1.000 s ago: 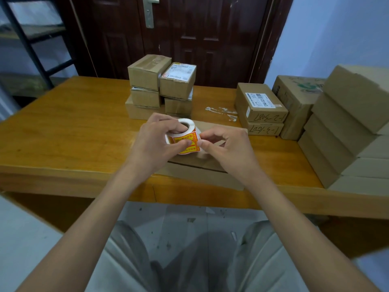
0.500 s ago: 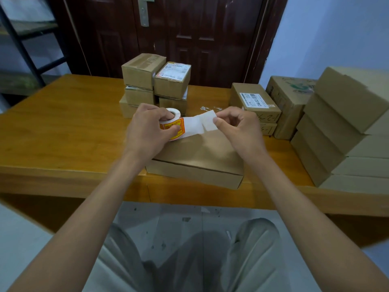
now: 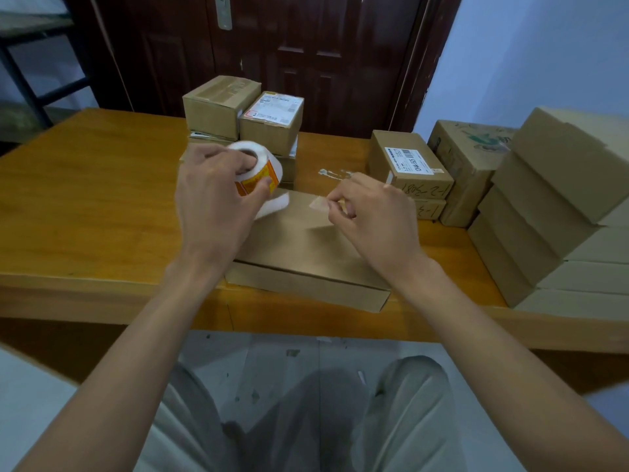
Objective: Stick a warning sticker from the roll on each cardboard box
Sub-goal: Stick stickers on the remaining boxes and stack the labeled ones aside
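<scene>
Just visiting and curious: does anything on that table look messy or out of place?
Only a whitish, torn-looking scrap or residue stuck on the bare wooden table, behind the flat box. The box stacks look tidy.

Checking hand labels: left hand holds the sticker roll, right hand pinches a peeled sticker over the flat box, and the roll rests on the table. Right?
One thing is off: the sticker roll is not on the table. The left hand holds it up in the air above the flat box, as the head view shows. The rest stands: the right hand pinches a peeled sticker over that box.
</scene>
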Action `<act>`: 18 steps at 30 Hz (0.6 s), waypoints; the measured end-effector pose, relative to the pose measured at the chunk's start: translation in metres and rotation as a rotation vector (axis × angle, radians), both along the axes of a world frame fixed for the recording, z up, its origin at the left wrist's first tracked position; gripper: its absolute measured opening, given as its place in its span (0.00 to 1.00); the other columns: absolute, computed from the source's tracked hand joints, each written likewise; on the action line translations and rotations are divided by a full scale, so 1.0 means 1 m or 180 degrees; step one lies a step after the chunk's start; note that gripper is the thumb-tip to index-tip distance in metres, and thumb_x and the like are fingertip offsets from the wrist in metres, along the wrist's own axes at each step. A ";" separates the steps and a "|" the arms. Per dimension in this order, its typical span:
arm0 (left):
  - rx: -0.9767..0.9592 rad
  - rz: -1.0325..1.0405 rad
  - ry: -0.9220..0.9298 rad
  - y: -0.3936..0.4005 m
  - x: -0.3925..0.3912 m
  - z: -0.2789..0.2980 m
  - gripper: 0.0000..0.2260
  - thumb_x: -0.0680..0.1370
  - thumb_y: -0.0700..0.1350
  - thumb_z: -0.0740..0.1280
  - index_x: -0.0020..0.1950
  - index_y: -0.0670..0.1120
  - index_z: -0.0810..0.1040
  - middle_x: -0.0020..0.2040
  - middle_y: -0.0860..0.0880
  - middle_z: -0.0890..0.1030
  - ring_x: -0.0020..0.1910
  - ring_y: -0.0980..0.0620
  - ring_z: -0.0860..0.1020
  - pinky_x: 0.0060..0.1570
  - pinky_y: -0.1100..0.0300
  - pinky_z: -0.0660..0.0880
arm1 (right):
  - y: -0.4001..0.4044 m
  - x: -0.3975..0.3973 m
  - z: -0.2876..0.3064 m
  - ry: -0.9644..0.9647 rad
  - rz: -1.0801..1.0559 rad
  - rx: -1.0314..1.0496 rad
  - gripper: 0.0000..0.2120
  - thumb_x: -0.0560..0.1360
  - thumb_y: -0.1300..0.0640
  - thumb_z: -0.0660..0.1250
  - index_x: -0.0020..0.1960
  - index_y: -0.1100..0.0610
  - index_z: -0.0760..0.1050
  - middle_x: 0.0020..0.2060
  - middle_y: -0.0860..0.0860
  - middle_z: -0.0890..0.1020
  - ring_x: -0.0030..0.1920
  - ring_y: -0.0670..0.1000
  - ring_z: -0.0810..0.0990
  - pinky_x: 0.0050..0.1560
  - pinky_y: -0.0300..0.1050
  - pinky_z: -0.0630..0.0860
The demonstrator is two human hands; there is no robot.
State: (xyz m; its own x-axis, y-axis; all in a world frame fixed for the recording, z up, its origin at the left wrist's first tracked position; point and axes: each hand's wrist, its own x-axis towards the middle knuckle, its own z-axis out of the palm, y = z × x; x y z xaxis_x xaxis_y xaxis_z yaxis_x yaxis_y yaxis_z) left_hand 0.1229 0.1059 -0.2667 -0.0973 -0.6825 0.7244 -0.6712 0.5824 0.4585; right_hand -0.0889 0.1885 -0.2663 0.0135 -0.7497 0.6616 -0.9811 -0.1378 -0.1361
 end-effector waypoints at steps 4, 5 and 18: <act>-0.0209 0.0127 -0.0024 -0.006 0.003 0.003 0.14 0.75 0.49 0.76 0.56 0.42 0.85 0.53 0.45 0.85 0.61 0.43 0.77 0.52 0.41 0.79 | -0.009 0.012 -0.001 0.0340 -0.0127 0.0094 0.09 0.83 0.51 0.67 0.47 0.51 0.83 0.40 0.44 0.80 0.36 0.43 0.76 0.33 0.41 0.76; -0.0196 0.0100 -0.0028 -0.008 0.003 0.001 0.13 0.75 0.48 0.77 0.55 0.42 0.85 0.52 0.45 0.85 0.61 0.43 0.77 0.51 0.41 0.79 | -0.009 0.014 -0.001 0.0379 -0.0165 0.0108 0.10 0.84 0.51 0.66 0.47 0.51 0.83 0.41 0.44 0.80 0.36 0.44 0.77 0.33 0.44 0.78; 0.0273 -0.0054 0.0167 -0.010 0.003 -0.027 0.13 0.74 0.48 0.77 0.56 0.43 0.85 0.52 0.45 0.84 0.60 0.43 0.77 0.51 0.42 0.79 | -0.003 0.015 -0.012 -0.0361 -0.0186 0.0997 0.08 0.79 0.42 0.72 0.53 0.43 0.86 0.50 0.43 0.79 0.52 0.44 0.77 0.44 0.44 0.80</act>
